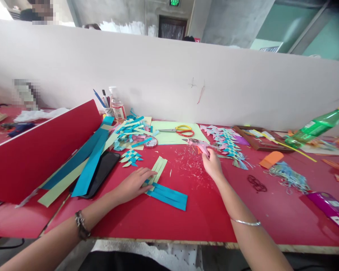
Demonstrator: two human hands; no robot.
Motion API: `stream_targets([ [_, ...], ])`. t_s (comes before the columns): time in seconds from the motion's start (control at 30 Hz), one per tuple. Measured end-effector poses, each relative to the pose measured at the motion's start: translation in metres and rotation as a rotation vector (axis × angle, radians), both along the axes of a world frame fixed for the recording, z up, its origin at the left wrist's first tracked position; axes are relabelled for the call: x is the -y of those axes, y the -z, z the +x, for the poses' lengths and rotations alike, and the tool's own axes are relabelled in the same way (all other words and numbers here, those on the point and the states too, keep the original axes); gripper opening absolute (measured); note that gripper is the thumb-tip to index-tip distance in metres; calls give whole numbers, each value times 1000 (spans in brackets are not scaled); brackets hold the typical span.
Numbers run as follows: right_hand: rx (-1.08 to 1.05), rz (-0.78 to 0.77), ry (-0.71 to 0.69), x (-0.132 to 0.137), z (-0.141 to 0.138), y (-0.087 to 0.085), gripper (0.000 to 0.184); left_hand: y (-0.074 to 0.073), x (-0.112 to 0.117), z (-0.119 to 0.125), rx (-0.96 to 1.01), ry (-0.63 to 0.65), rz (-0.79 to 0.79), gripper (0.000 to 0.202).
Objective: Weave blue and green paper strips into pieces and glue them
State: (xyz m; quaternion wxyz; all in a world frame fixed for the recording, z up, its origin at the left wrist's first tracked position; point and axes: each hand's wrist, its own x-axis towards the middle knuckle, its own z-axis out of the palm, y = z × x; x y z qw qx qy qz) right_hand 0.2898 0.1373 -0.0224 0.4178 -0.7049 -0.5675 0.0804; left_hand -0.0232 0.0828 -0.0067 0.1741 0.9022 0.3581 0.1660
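Note:
My left hand (pixel 137 181) grips the corner of a piece of woven paper strips, pressing it against the red tabletop. Its blue strips (pixel 169 195) run toward the lower right, and the pale yellow-green strips (pixel 159 167) point up and away; the fingers partly hide the crossing. In my right hand (pixel 213 164) is a pink hot glue gun (pixel 199 145), held just above the table with its nozzle pointing left. Small scraps (pixel 190 169) are scattered beneath it. A small blue and yellow-green woven piece (pixel 132 156) lies beyond my left hand.
Scissors (pixel 176 130) lie on pale green paper. Woven fish-like pieces (pixel 227 145) lie at the right, near a tilted green bottle (pixel 318 126). Left are long strips (pixel 90 169) over a black phone (pixel 107 171), and a red board (pixel 45 150). A white partition (pixel 164 79) stands behind.

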Motion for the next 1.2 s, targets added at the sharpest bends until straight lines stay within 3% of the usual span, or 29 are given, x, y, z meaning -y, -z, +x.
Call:
stream_targets([
  [0.2,-3,-21,6,1,0,-1,37,-7,10,-17,4,108,-163,42],
  [0.33,-1,-33,0,2,-1,-1,36,-13,-10,-9,83,112,-281,43],
  [0.43,5,-41,1,3,-1,-1,37,-11,-34,7,44,-3,-94,39],
  [0.53,16,-47,4,2,0,1,38,-4,-52,19,-40,-24,24,40],
  [0.83,36,-50,-14,2,-2,3,38,9,-59,24,120,-49,28,27],
  [1.0,40,-55,-10,2,-2,2,38,10,-60,27,236,-57,28,19],
  [1.2,54,-66,-35,3,-4,1,38,8,-60,27,219,-21,58,10],
])
